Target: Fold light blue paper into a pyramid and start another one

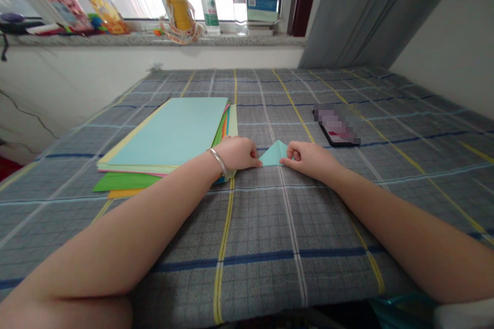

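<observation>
A small light-blue piece of paper (275,155), folded into a triangle with its peak pointing away from me, lies on the checked cloth. My left hand (240,153), with a silver bangle at the wrist, pinches its left corner between thumb and curled fingers. At the opposite corner, my right hand (306,158) grips the paper the same way. Both hands rest low over the cloth, and their fingertips cover the two lower corners. Just left of my left hand is a stack of coloured paper (170,131) with a light-blue sheet on top; my left forearm crosses its near edge.
A phone (339,128) with a blurred screen lies beyond my right hand. Grey checked cloth (254,226) covers the surface. On the windowsill (135,39) stand a yellow bottle (180,7), a white-and-green package (210,14), boxes (263,2) and snack bags. A grey curtain (355,10) hangs at right.
</observation>
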